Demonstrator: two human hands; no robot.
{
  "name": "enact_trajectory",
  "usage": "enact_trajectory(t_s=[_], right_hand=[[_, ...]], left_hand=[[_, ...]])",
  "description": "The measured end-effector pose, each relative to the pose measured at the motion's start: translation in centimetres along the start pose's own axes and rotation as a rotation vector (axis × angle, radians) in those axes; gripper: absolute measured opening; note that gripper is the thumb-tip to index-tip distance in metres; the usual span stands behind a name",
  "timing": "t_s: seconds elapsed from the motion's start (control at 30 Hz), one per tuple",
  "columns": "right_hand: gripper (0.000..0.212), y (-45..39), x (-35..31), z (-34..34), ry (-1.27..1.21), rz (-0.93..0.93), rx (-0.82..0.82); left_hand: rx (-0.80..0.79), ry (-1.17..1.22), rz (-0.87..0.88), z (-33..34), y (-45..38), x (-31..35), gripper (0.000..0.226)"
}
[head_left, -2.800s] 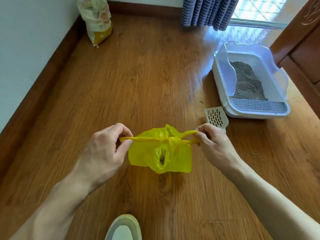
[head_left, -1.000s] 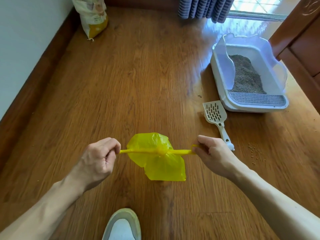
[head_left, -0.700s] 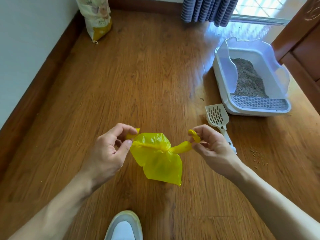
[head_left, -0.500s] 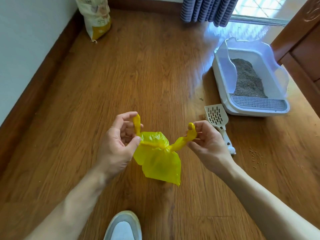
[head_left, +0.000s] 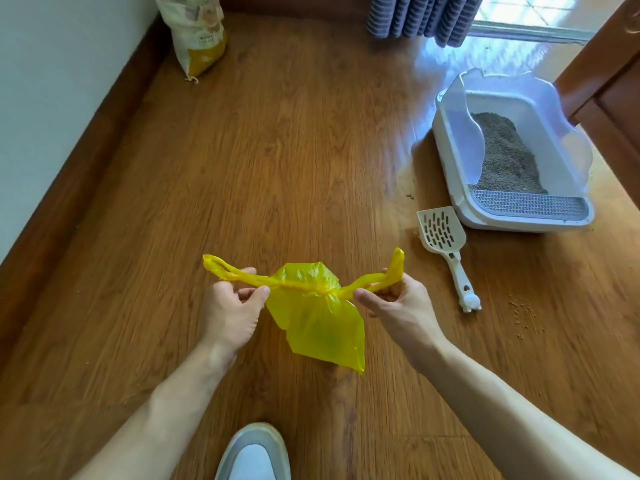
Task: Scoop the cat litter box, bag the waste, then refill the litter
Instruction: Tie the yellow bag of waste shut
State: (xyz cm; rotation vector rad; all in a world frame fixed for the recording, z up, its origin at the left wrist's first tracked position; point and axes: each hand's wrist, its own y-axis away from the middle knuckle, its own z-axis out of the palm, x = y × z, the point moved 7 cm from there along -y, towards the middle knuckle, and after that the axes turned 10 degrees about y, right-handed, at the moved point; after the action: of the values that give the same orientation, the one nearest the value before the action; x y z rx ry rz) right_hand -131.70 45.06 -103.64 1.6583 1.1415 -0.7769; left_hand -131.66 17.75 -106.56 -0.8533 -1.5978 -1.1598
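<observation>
Here we are with the yellow bag (head_left: 318, 320) held up off the wooden floor (head_left: 277, 150), one handle in each hand. The left hand (head_left: 232, 313) has its fingers (head_left: 258, 296) closed narrow around the left handle, loop sticking out past the knuckles. The right hand (head_left: 398, 306) is pinched the same way on the right handle, its tip poking straight up. There's a single knot sitting at the neck of the bag between the two hands, and the pouch hangs below it, tilted to the right.

Now, the risks as I see them. One knot in thin, slippery plastic looks like it could work loose, and if it does, whatever is inside ends up on the boards. Pull too hard on those twisted handles for a second tie and I'd expect the film to stretch or tear right at the neck. Let one handle slip and the bag swings off the other hand.

The scoop (head_left: 446, 251) lies flat on the floor just right of the right hand, handle toward the person, easy to kick or step on; a shoe (head_left: 254, 455) is already planted near. Stray granules (head_left: 523, 317) are scattered beyond it. The litter box (head_left: 453, 143) sits further right, litter banked to the back. The litter sack (head_left: 197, 32) leans on the far wall, well apart from it: a long carry for the refill, with room to spill.
</observation>
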Motion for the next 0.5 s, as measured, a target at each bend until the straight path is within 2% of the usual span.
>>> enact_trajectory(t_s=[0.1, 0.3, 0.5], right_hand=[[0.009, -0.2, 0.1, 1.2, 0.079, -0.015, -0.051], [0.006, -0.7, 0.1, 1.9, 0.222, -0.077, -0.036], [0.003, -0.3, -1.1, 1.8, 0.218, -0.174, -0.046]], left_hand=[[0.020, 0.048, 0.050, 0.8, 0.2, 0.1, 0.016], [-0.052, 0.095, 0.162, 2.1, 0.4, 1.7, 0.013], [-0.114, 0.127, 0.228, 2.6, 0.9, 3.2, 0.014]])
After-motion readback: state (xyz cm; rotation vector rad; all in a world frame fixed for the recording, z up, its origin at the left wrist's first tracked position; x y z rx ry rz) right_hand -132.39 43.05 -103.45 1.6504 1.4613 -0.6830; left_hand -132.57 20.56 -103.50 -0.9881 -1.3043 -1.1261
